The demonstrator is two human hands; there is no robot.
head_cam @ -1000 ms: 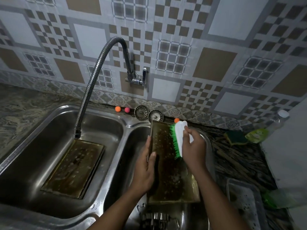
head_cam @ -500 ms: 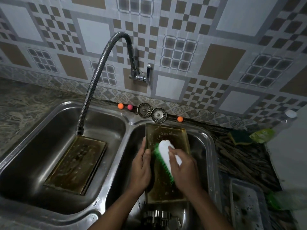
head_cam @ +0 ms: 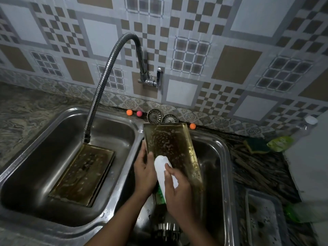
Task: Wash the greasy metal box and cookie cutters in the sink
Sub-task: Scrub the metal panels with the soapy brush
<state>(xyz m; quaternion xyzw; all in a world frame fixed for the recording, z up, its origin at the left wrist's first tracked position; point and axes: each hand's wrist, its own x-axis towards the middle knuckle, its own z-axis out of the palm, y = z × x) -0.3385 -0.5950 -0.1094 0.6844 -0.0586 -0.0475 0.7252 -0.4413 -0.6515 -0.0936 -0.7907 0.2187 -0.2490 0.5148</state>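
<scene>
L hand [head_cam: 144, 172] grips metal box [head_cam: 170, 144] left edge in right basin; R hand [head_cam: 179, 189] grasps white brush [head_cam: 162, 168] on it.

Flexible tap [head_cam: 102, 80] on tiled wall [head_cam: 230, 68]; two strainers [head_cam: 154, 115] beneath; green sponge [head_cam: 257, 145] on counter [head_cam: 257, 167], right.

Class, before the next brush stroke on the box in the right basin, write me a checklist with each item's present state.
1. Left hand grips metal box edge: ok.
2. Right hand holds scrubbing brush, bristles on box: ok.
3. Box free of grease: not ok, brown film and suds.
4. Faucet spout over right basin: not ok, over left.
5. Other box part washed: not ok, greasy too.
</scene>
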